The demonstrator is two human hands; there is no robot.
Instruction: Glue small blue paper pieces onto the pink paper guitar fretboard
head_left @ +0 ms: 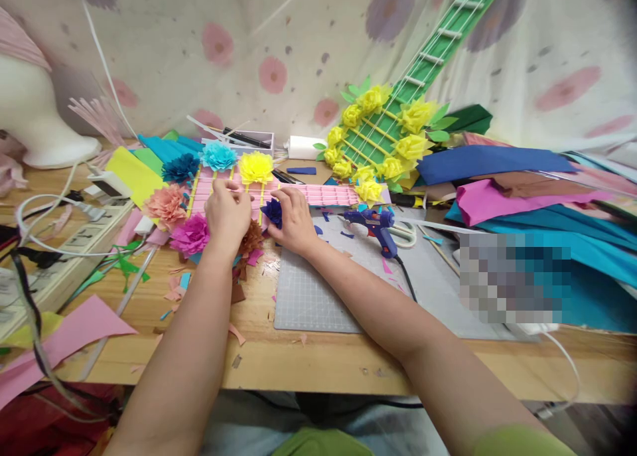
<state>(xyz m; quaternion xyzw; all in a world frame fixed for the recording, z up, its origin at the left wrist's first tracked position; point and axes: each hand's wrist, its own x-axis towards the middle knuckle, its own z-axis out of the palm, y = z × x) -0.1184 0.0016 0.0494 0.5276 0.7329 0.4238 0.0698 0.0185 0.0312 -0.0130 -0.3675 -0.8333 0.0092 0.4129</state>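
A pink paper guitar (328, 195) with yellow strips lies on the table, its neck to the right. Paper flowers ring its body: a yellow flower (256, 168), a light blue flower (219, 156), a dark teal flower (180, 168), a peach flower (166, 207), a magenta flower (190, 235) and a brown flower (250, 238). My right hand (296, 220) has its fingers round a dark blue paper flower (273, 212) at the body's right edge. Over the body, my left hand (229, 214) has bent fingers; what is under them is hidden.
A blue glue gun (373, 225) rests on the grey cutting mat (313, 303). Behind leans a green paper guitar (368, 141) with yellow flowers. Coloured paper sheets (507, 164) pile up at right. A power strip (64, 263) with cables stands at left, and paper scraps lie about.
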